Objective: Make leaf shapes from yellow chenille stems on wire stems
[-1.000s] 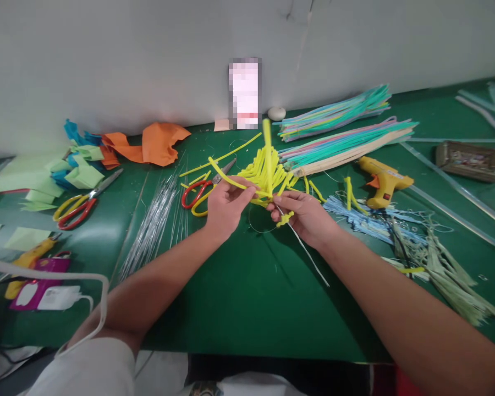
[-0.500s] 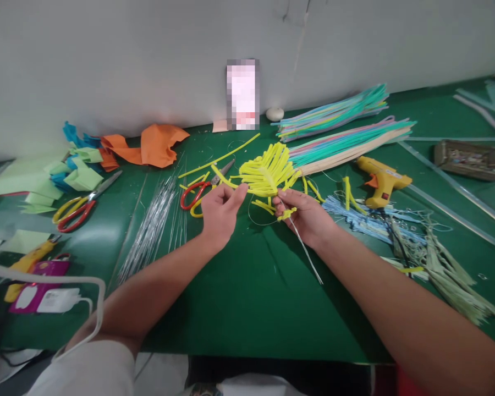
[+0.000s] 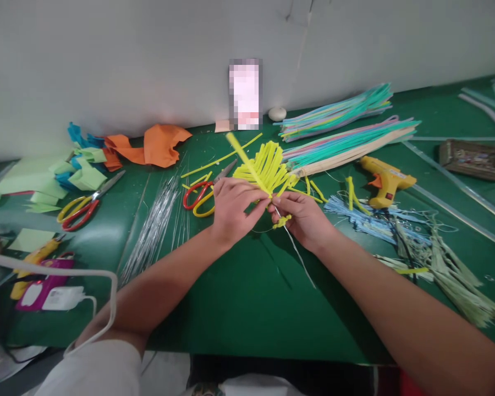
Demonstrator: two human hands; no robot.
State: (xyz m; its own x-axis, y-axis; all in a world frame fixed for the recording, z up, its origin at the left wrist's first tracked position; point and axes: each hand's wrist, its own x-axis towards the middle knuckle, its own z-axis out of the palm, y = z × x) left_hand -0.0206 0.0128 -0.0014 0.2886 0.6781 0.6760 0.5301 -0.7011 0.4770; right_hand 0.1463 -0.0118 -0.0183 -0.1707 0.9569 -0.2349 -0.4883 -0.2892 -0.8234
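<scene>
A leaf shape of yellow pipe cleaners is held up over the green table, its wire stem slanting down to the right. My right hand pinches the stem just under the base of the leaf, beside a small yellow twist. My left hand is closed at the same base, thumb and forefinger pressed on a yellow pipe cleaner that stands up across the leaf. The fingertips of both hands nearly meet. Red and yellow scissors lie behind my left hand.
Silver wires lie left of my hands. Pipe cleaner bundles lie at the back right, near a yellow glue gun and tassels. Further left are more scissors and crumpled orange paper. A phone leans on the wall.
My left hand has moved right to the leaf's base, and a yellow pipe cleaner now stands up across the leaf. My right hand keeps its grip on the stem.
</scene>
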